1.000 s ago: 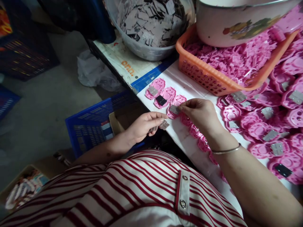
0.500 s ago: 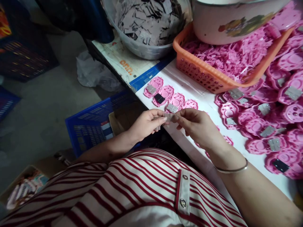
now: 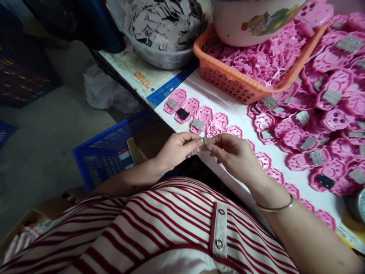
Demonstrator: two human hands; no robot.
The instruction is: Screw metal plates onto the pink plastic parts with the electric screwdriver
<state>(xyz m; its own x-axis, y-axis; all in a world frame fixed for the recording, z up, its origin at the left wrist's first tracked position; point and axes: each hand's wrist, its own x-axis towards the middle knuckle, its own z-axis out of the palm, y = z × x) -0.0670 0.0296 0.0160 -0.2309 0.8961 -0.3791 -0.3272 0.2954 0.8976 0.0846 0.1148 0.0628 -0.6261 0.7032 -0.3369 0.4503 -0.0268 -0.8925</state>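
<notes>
My left hand (image 3: 178, 150) is closed, pinching small grey flat plates, with more of them partly tucked under its fingers. Fingertips of my right hand (image 3: 236, 154) grip the near edge of a grey plate (image 3: 206, 142) between the two hands. Just beyond them, pink plastic casings (image 3: 217, 123) lie in a row along the table edge. Three at the far end carry plates: a grey plate (image 3: 197, 124), a black plate (image 3: 182, 113) and another grey plate (image 3: 172, 103). The casing nearest my fingers shows small metal bits and no plate.
An orange basket (image 3: 222, 82) of pink pieces supports a white enamel bowl (image 3: 253, 23). Left of it stands a clear bowl (image 3: 162, 59) full of grey plates. Pink casings are heaped at right (image 3: 327, 125). A blue crate (image 3: 99, 148) sits below the table edge.
The view has shifted, so the table items appear further left and more of the casing row shows at right. Both hands stay together on the plates, the one between them tilted differently.
</notes>
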